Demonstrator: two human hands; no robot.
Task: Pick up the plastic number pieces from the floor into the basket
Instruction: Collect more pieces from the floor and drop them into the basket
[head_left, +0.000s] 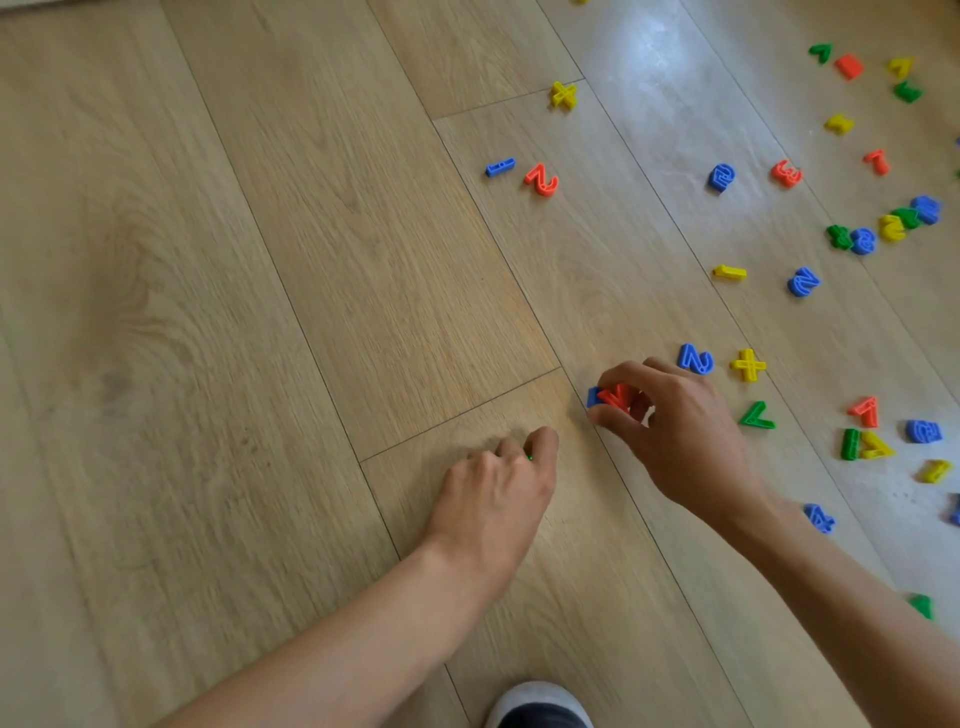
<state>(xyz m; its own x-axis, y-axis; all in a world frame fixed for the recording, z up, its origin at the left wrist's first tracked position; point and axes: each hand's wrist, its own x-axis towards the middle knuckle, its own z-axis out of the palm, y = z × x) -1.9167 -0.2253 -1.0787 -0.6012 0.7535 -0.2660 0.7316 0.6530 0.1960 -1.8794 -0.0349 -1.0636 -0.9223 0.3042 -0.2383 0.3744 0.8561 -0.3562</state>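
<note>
Coloured plastic number and sign pieces lie scattered over the wooden floor (260, 312), mostly to the right. My right hand (670, 431) grips a red piece (615, 396) and a blue piece (593, 396) between its fingers, low over the floor. My left hand (498, 493) has its fingers curled round a green piece (529, 457), of which only a speck shows. Beside my right hand lie a blue 2 (696, 358), a yellow plus (748, 365) and a green angle sign (757, 415). No basket is in view.
Farther off lie a red 2 (541, 180), a blue piece (500, 167) and a yellow plus (563, 95). A dense cluster of pieces (893, 223) fills the upper right. A shoe tip (537, 704) shows at the bottom edge.
</note>
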